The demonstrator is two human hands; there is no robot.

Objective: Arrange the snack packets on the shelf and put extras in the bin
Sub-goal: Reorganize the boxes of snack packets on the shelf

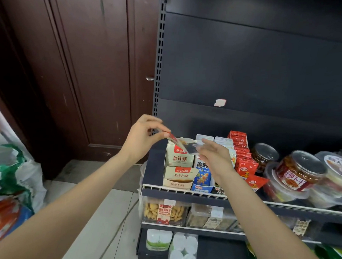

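Both of a person's hands met over the cream display box [179, 157] at the left end of the dark shelf [183, 194]. The left hand [140, 140] pinched the red-and-white end of a small snack packet [182, 143] between thumb and fingertips, above the box's upper left corner. The right hand [214, 155], just right of the box, held the packet's other, darker end, though blur left the exact hold of its fingers unclear. The packet hung flat above the open top of the box, not touching the shelf.

Directly in front of the cream box stood a lower cream box [180, 176] against the white wire rail [182, 189]. Right of the cream box sat a blue-and-white box [202, 177], then a row of red packets [243, 154] and, farther right, clear lidded tubs [298, 171]. Below the box, a lower tier held clear containers of biscuits [163, 210]. Well left of the box, filled bags [6, 180] lay on the floor before a dark wooden door [79, 62].
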